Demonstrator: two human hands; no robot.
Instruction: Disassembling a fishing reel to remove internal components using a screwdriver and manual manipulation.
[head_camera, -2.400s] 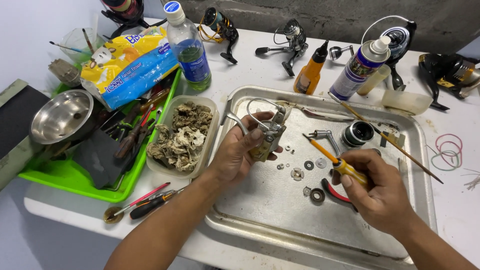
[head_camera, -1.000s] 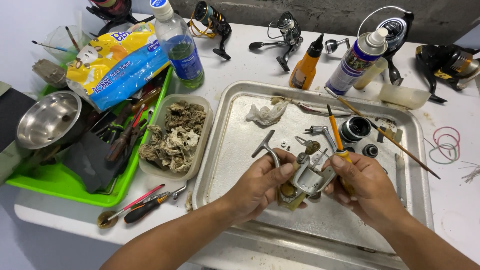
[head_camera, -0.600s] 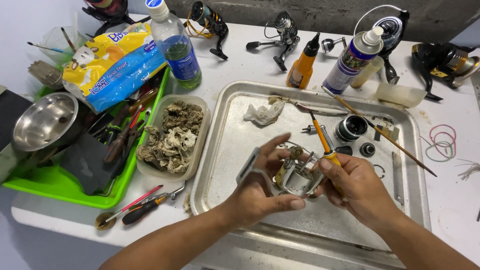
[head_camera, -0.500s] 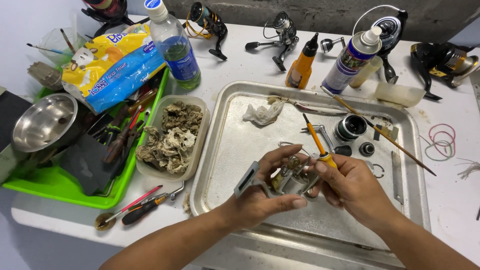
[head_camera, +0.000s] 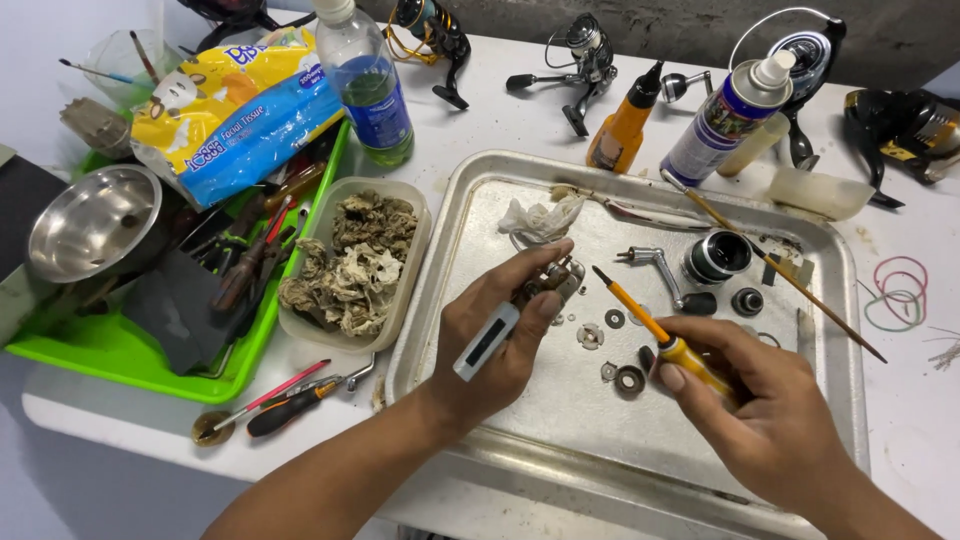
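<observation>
Single head-worn view, steeply down, close over the metal tray (head_camera: 480, 190).

We see our left hand (head_camera: 495, 335) and right hand (head_camera: 765, 420) bare, forearms unsleeved, without gloves, rings or watch.

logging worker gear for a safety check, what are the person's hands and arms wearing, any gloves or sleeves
Both hands are bare: no gloves on the left hand or the right hand. Both forearms are uncovered as far as the picture shows, with no sleeve edge in view. No ring, watch or wristband shows on either hand or wrist. Fingernails are short and unpainted.
</observation>
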